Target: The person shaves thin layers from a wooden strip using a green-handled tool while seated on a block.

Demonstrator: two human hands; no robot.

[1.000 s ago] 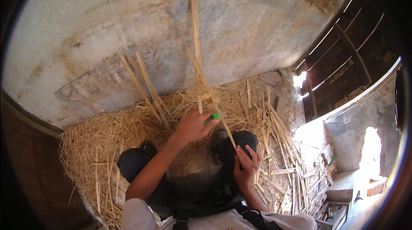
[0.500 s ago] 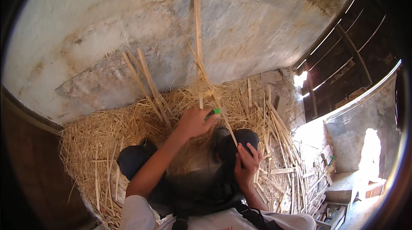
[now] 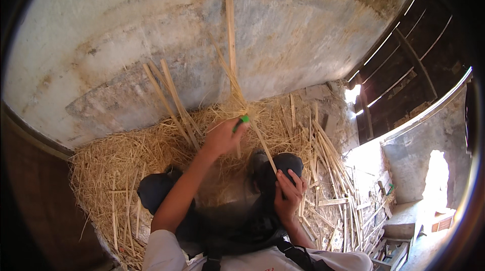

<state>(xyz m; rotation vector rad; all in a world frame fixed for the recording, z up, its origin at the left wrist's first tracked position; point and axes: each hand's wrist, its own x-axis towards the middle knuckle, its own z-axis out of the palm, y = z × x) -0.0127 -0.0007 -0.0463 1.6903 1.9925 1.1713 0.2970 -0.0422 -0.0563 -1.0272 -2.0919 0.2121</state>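
Observation:
My left hand [image 3: 225,137] is closed on a short tool with a green and black handle [image 3: 244,119], its working end hard to make out against the straw. It is beside a long, thin wooden strip [image 3: 260,138] that runs from frayed pale shavings [image 3: 237,96] down to my right knee in dark trousers [image 3: 287,160]. My right hand [image 3: 289,192] grips the lower end of that strip against the knee. A tall upright slat [image 3: 230,28] leans on the wall behind the shavings.
Straw and shavings [image 3: 106,165] cover the ground around my legs. Slats [image 3: 172,94] lean on the stained wall [image 3: 151,13] at left, and loose sticks [image 3: 333,180] lie piled at right. A dark boarded structure [image 3: 399,79] and a ledge [image 3: 404,210] stand further right, beside bright openings.
My left hand with the green-handled tool has moved up and slightly left along the strip, toward the shavings. My right hand stays at the knee on the strip.

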